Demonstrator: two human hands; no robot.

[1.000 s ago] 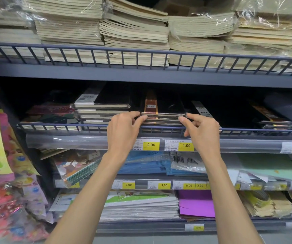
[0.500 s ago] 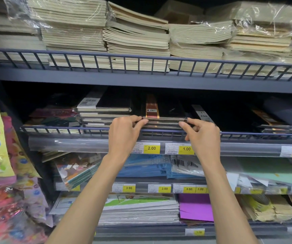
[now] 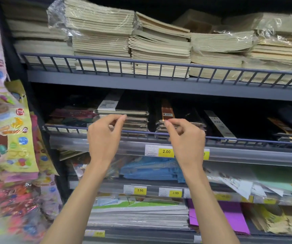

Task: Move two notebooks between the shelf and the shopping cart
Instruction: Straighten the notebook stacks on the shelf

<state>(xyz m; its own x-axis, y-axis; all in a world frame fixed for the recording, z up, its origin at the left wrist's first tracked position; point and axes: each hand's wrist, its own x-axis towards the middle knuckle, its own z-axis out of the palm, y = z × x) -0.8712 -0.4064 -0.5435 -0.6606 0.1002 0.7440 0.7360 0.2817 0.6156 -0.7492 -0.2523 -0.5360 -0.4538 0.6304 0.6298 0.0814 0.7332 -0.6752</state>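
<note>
Dark notebooks lie in stacks on the middle shelf behind a wire rail. One stack carries an orange-banded notebook on top; left of it sits a stack with a black cover. My left hand hovers in front of the black-cover stack, fingers curled and apart, holding nothing. My right hand hovers just in front of the orange-banded stack, fingertips close to its edge, also empty. No shopping cart is in view.
Cream exercise books fill the top shelf, some in plastic wrap. Blue packs, white pads and purple paper lie on the lower shelves. Yellow price tags line the shelf edges. Sticker packs hang at the left.
Both hands have let go of the orange-banded stack's front edge and drawn back slightly. The left hand has moved leftward, and the view has swung left and up.
</note>
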